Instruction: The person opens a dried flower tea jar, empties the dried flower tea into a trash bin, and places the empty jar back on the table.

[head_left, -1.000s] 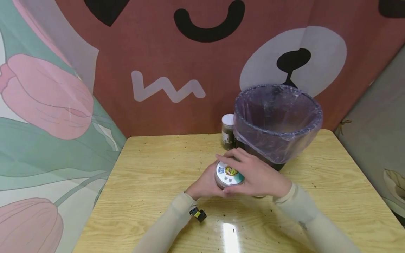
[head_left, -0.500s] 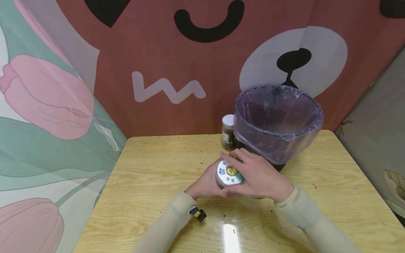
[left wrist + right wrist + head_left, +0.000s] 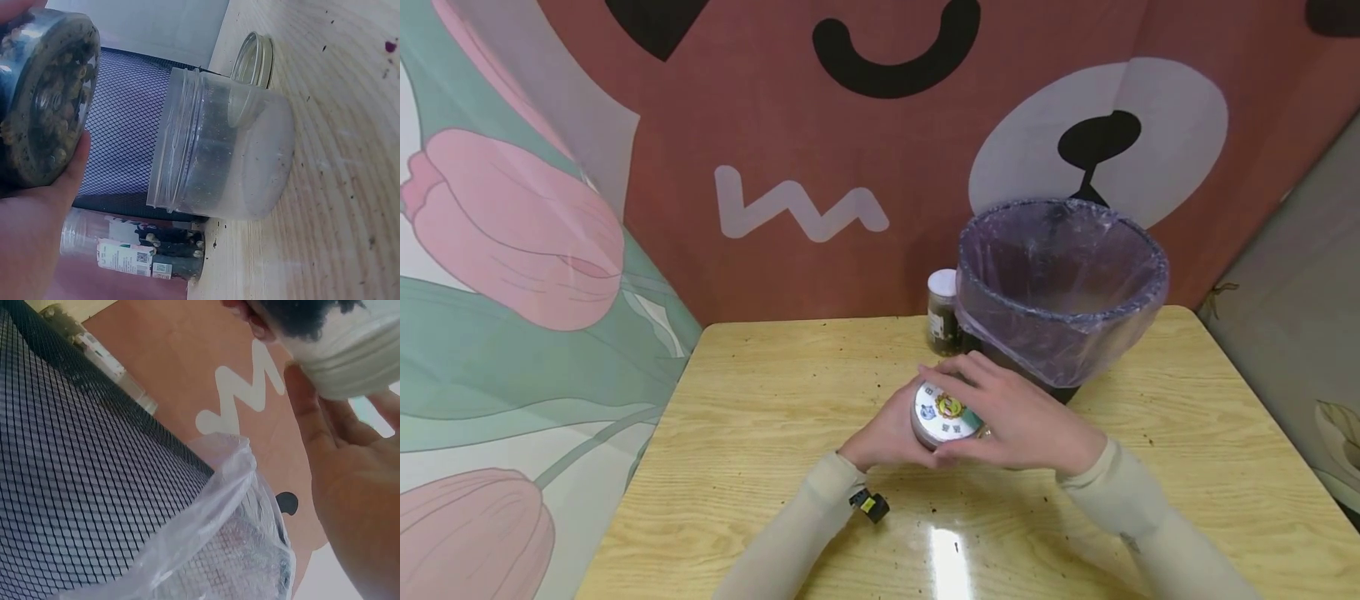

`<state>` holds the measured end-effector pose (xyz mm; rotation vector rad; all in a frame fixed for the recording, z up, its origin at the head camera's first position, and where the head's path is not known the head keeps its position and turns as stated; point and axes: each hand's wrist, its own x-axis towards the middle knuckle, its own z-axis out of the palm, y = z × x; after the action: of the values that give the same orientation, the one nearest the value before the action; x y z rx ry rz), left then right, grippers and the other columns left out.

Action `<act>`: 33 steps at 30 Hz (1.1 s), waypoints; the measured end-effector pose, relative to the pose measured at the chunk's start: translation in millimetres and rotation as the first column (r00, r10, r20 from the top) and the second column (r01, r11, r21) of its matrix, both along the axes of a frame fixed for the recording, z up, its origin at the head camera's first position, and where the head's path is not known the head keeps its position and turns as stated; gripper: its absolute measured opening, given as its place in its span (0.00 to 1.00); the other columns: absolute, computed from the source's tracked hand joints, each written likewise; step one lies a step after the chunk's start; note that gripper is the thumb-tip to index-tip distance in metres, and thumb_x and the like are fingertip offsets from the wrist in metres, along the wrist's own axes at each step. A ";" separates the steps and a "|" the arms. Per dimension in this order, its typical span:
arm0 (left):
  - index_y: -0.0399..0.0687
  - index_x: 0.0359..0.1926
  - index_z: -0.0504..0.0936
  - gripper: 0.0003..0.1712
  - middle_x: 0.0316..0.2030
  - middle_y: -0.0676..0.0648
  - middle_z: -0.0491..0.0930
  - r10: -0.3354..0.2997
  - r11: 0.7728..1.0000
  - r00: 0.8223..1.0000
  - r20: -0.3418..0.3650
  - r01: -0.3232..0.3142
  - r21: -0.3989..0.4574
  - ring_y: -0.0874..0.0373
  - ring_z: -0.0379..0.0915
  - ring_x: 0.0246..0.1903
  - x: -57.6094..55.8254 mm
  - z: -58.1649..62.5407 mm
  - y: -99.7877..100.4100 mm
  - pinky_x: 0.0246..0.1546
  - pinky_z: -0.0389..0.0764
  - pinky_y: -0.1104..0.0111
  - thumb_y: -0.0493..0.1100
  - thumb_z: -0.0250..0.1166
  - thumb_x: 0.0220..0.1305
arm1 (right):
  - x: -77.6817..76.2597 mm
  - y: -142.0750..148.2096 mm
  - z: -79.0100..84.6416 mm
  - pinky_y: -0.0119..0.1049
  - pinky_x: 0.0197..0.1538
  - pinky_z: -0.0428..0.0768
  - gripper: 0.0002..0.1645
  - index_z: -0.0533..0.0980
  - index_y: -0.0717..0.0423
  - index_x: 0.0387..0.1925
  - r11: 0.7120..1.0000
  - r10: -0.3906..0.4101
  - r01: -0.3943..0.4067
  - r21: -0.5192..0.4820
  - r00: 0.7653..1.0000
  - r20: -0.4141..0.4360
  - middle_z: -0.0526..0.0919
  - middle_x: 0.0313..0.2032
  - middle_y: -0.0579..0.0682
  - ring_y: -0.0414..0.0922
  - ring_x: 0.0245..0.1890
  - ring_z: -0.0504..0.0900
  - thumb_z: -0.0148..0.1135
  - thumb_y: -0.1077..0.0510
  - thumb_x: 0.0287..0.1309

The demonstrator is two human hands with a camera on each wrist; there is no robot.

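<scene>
My left hand (image 3: 891, 433) grips a clear jar (image 3: 50, 94) from its left side, holding it above the table. Small dried brownish pieces show through its bottom in the left wrist view. On top of the jar is a round lid (image 3: 942, 412) with a printed sun. The fingers and thumb of my right hand (image 3: 1018, 417) curl round this lid. Below the held jar, an uncapped clear plastic jar (image 3: 231, 144) stands on the table, mostly hidden by my hands in the head view. Beside it lies a loose round lid (image 3: 253, 59).
A black mesh bin (image 3: 1060, 312) with a purple plastic liner (image 3: 219, 519) stands just behind my hands, to the right. Against its left side is a capped, labelled jar (image 3: 943, 321) with dark contents. Dark crumbs dot the wooden table (image 3: 775, 400). A printed cloth hangs behind.
The printed lid has turned slightly counter-clockwise under my right hand, its lettering shifting to the right. My left hand has stayed almost in place.
</scene>
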<state>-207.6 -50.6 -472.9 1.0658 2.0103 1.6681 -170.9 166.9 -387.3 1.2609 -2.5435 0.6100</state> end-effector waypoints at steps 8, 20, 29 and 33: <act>0.61 0.78 0.57 0.66 0.67 0.48 0.72 0.000 0.999 1.000 -0.006 0.001 0.038 0.57 0.74 0.63 -1.0 -2.7 2.3 0.68 0.76 0.61 0.30 0.82 0.40 | 2.7 2.1 1.5 0.45 0.55 0.84 0.55 0.66 0.49 0.77 0.999 -0.033 0.033 0.009 0.999 0.003 0.75 0.66 0.49 0.44 0.58 0.78 0.70 0.27 0.55; 0.58 0.76 0.60 0.63 0.65 0.47 0.72 0.011 1.000 1.000 -0.029 -0.011 0.014 0.57 0.74 0.62 -0.5 -4.4 2.3 0.66 0.77 0.62 0.31 0.81 0.40 | 8.7 -2.6 1.1 0.40 0.48 0.85 0.54 0.70 0.55 0.73 0.997 -0.073 0.074 0.017 0.996 -0.053 0.77 0.59 0.52 0.43 0.52 0.78 0.73 0.29 0.54; 0.59 0.77 0.59 0.66 0.65 0.49 0.73 0.014 1.000 0.999 -0.032 -0.014 -0.012 0.58 0.74 0.62 0.7 -3.6 0.3 0.68 0.75 0.63 0.29 0.82 0.37 | 4.2 3.4 7.6 0.44 0.58 0.84 0.53 0.68 0.53 0.74 0.999 0.041 -0.040 -0.012 0.997 0.070 0.74 0.65 0.50 0.45 0.62 0.75 0.76 0.36 0.54; 0.58 0.77 0.59 0.65 0.65 0.47 0.73 0.002 1.000 0.999 -0.041 -0.001 0.029 0.57 0.74 0.63 0.6 -3.4 1.4 0.68 0.75 0.62 0.31 0.83 0.40 | 5.9 0.0 5.8 0.41 0.53 0.85 0.57 0.69 0.54 0.74 0.999 -0.039 0.038 0.018 0.999 0.032 0.74 0.63 0.51 0.43 0.56 0.78 0.72 0.26 0.51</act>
<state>-207.1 -49.2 -476.3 1.1180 2.0182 1.6945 -165.0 166.9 -381.5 1.2139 -2.5981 0.6063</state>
